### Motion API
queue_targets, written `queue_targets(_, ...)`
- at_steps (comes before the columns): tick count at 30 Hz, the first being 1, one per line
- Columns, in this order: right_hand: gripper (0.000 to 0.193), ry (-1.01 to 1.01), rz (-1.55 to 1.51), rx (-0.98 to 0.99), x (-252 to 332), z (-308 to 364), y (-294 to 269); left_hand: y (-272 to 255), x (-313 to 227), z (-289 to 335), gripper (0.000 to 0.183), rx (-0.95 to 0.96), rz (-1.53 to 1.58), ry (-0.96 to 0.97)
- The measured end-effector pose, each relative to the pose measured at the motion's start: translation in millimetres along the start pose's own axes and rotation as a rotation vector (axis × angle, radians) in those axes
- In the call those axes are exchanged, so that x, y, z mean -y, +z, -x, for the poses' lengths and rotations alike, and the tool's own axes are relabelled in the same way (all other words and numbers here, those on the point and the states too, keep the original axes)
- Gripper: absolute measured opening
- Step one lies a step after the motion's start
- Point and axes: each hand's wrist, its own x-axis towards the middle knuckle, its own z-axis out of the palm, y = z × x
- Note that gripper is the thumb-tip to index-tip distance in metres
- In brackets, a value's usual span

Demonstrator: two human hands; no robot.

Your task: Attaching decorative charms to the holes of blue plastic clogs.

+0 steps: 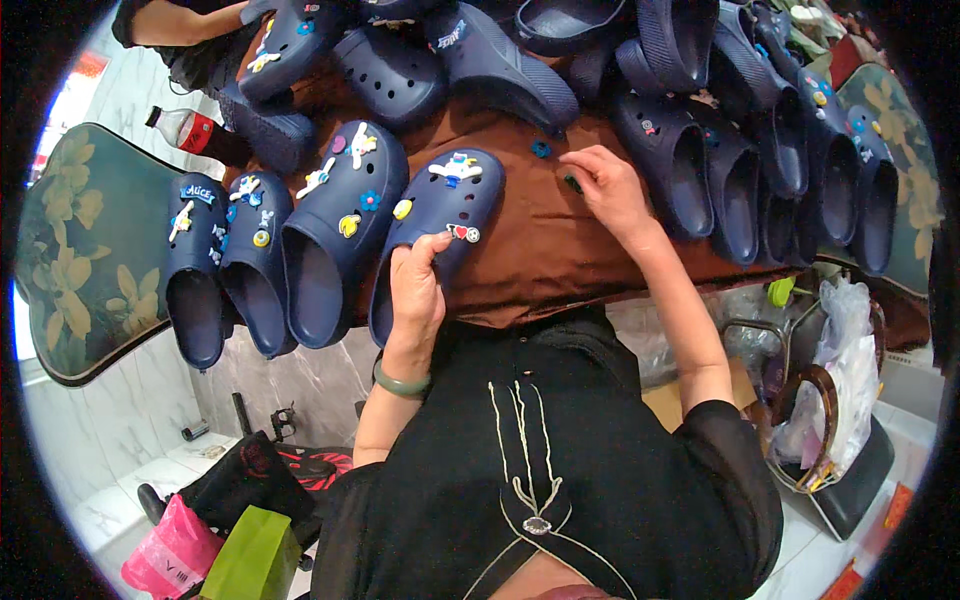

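Note:
My left hand (418, 285) is closed on the side of a navy foam clog (474, 196) lying on the brown cloth. Colourful charms are fixed on this clog's upper: a white character, a yellow round one and a white one with a red heart close to my fingers. Over the cloth to its right, my right hand (612, 192) pinches a small dark green piece (572, 183), mostly hidden by the fingertips. A small blue flower-shaped charm (541, 149) lies on the cloth just beyond those fingertips.
More charm-covered clogs (345, 230) line the left, and a row of navy clogs (735, 190) stands at the right. Others are piled at the far side, near a dark drink bottle (198, 134) and another person's arm (185, 22). Brown cloth (540, 260) covers the table's middle.

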Motion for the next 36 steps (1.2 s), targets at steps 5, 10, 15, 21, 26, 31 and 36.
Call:
queue_targets(5, 0.021, -0.093, 0.291, -0.032, 17, -18, 26, 2, -4, -3, 0.019, 0.032, -0.022, -0.022)
queue_targets(10, 0.014, -0.133, 0.297, -0.086, 11, -18, 30, 11, -3, 1, 0.029, 0.003, -0.041, 0.016)
queue_targets(15, 0.007, 0.007, -0.325, -0.039, 57, 0, 25, 10, -2, 5, 0.037, -0.002, -0.032, 0.022)
queue_targets(21, 0.006, 0.123, -0.633, 0.001, 83, 3, 52, 9, -4, 7, 0.035, 0.067, -0.045, -0.027)
queue_targets(26, 0.010, 0.015, -0.366, -0.094, 91, 6, 60, 2, 2, 8, 0.034, 0.066, -0.038, -0.028)
queue_targets(31, 0.021, -0.325, 0.014, -0.208, 82, 5, 59, -2, 3, 7, 0.032, 0.075, -0.059, -0.046)
queue_targets(36, 0.027, -0.488, 0.395, -0.016, 108, 2, 37, -5, 8, 7, 0.029, 0.065, -0.114, -0.014)
